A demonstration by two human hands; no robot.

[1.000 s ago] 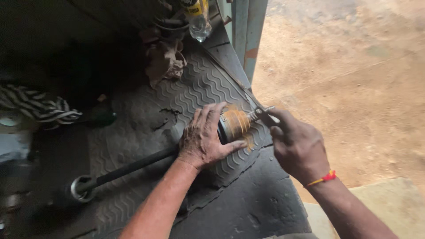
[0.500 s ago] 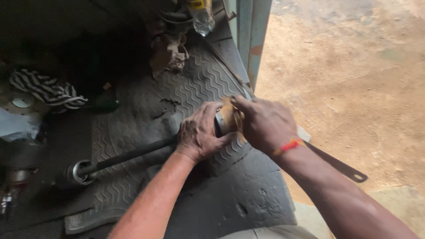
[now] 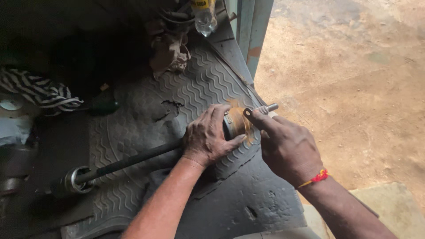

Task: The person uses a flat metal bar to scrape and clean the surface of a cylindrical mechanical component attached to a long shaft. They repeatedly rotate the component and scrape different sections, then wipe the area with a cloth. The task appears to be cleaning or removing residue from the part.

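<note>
- At frame centre, my left hand (image 3: pixel 207 138) clamps the greasy joint (image 3: pixel 237 124) near the rubber mat (image 3: pixel 177 102) edge; open dirt ground (image 3: pixel 354 88) lies right.
- My right hand (image 3: pixel 287 146), earlier covering the joint, now pinches its splined stub (image 3: pixel 265 109).

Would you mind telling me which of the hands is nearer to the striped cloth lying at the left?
Left. The left hand grips the greasy joint mid-mat, closer to the striped cloth; the right hand is farther away, on the joint's other side.
</note>
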